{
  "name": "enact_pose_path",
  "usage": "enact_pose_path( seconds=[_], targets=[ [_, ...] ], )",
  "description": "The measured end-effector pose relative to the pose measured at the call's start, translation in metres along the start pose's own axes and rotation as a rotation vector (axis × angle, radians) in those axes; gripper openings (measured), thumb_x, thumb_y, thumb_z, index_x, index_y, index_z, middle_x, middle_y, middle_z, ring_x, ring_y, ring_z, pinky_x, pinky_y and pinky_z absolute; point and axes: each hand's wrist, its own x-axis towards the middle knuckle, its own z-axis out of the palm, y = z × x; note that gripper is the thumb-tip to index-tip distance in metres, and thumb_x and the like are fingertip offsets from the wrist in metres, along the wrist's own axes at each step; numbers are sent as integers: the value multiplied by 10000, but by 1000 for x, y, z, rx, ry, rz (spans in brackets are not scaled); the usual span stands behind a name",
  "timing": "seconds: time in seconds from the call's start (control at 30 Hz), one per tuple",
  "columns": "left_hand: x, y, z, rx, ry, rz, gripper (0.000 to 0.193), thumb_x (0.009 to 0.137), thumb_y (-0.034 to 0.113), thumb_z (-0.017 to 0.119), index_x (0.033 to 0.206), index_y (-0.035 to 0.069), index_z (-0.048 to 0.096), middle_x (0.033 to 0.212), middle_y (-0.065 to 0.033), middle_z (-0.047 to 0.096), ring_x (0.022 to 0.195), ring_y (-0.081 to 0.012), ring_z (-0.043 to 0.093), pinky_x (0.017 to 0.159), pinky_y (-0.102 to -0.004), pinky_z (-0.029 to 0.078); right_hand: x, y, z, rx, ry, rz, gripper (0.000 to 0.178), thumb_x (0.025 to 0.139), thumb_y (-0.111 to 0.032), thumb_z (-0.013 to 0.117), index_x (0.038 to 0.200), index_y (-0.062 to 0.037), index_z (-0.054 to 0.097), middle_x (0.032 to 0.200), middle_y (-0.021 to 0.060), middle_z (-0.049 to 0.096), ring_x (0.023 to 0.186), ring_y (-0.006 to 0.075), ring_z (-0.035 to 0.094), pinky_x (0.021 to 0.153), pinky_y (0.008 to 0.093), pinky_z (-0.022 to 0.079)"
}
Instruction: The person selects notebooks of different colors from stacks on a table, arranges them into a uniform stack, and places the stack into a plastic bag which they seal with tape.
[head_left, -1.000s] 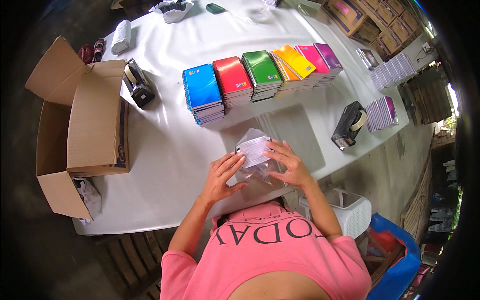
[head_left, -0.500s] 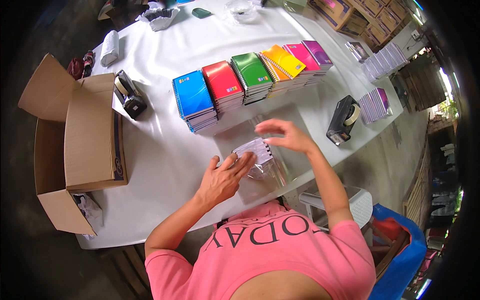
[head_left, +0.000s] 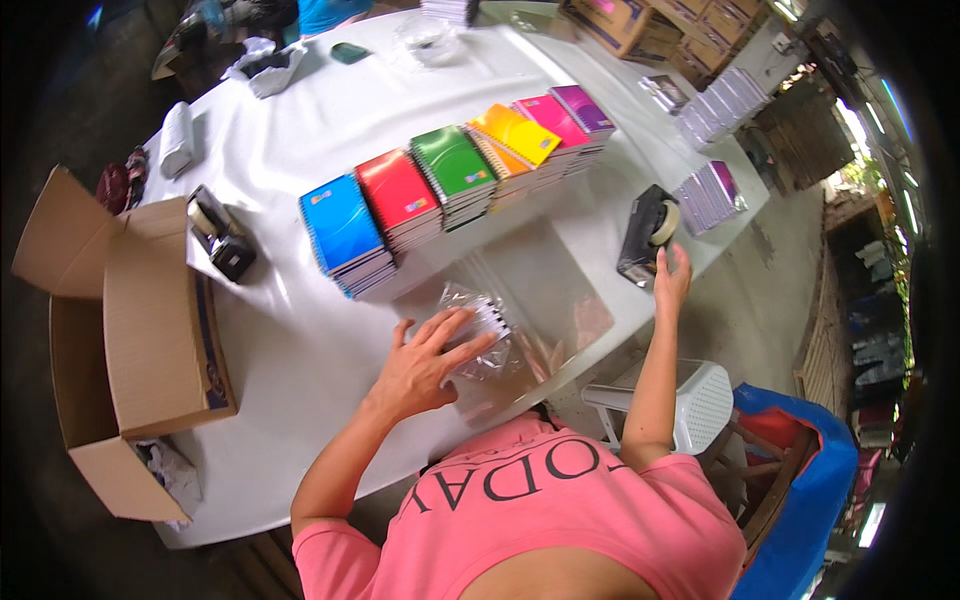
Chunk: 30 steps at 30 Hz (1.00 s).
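Observation:
My left hand (head_left: pixel 432 358) lies with fingers spread over a small spiral-bound bundle (head_left: pixel 488 318) wrapped in loose clear plastic (head_left: pixel 490 360), pressing it against the table. Its pages and dark binding loops show through the film beside my fingertips. Off to the right, my right hand (head_left: pixel 674 284) is at the near end of a black tape dispenser (head_left: pixel 642 238), thumb and fingers apart. Whether its fingertips touch the tape roll (head_left: pixel 664 222) is hard to see. Beyond the bundle stands a row of spiral notebook stacks: blue (head_left: pixel 342 222), red (head_left: pixel 398 190), green (head_left: pixel 452 162), yellow (head_left: pixel 518 136), pink and purple.
An open cardboard box (head_left: pixel 155 320) stands on the left, beside a second tape dispenser (head_left: pixel 222 235). Plastic-wrapped bundles (head_left: pixel 708 198) sit along the right edge. A clear sheet (head_left: pixel 545 275) covers part of the white table. A white stool (head_left: pixel 705 410) is at the near right.
My right hand has moved away from the bundle, rightward to the tape dispenser. My left hand stays on the bundle, its fingers now more spread. The whole view has shifted and turned slightly.

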Motion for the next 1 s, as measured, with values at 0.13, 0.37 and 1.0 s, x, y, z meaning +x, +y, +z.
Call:
enact_pose_path(
  seconds=[0.13,0.37,1.0],
  targets=[
    [-2,-4,-5,15,12,-45,906,549,153,779,1337,414,416,1443,6,324,1365,-184,268,995,-602,287,4,-3,3,212,-393,682,564,738,-647,620,1137,-250,587,1082,-40,551,861,188,427,718,368,384],
    [-1,2,-6,139,69,-61,934,544,101,746,1326,475,399,1440,40,331,1387,-246,225,1007,-676,188,24,4,10,636,-488,831,403,786,-511,652,1077,-232,637,1189,-27,513,1054,200,419,803,469,322],
    [-11,3,-8,296,-45,-80,1181,373,325,884,1363,552,281,1523,83,207,1423,-336,45,1037,-695,38,-76,-296,2,290,-1810,-360,962,764,-140,690,1494,-212,69,628,54,648,428,83,498,398,221,380]
  ],
)
